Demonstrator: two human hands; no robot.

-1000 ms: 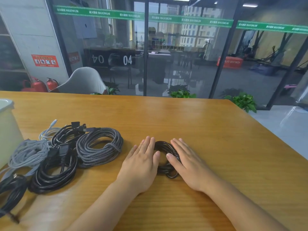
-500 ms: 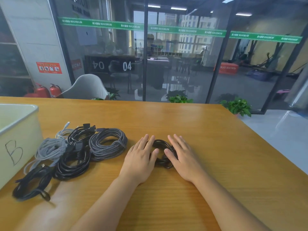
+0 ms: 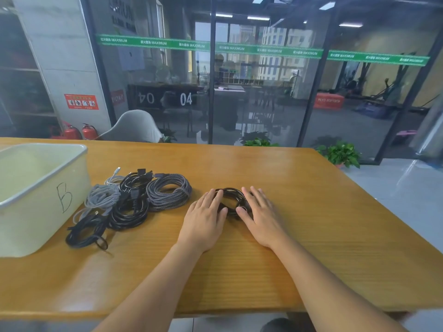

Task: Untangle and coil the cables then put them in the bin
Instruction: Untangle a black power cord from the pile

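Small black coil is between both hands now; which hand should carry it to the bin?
Probably left. The left hand rests on the small black coil on the side toward the bin; the right hand would have to cross over it.

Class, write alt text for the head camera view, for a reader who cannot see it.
Two hands, the left hand and right hand, rest flat on either side of a small black coiled cable on a wooden table. To the left lie more coiled cables, black, grey and braided, beside a pale bin marked B.
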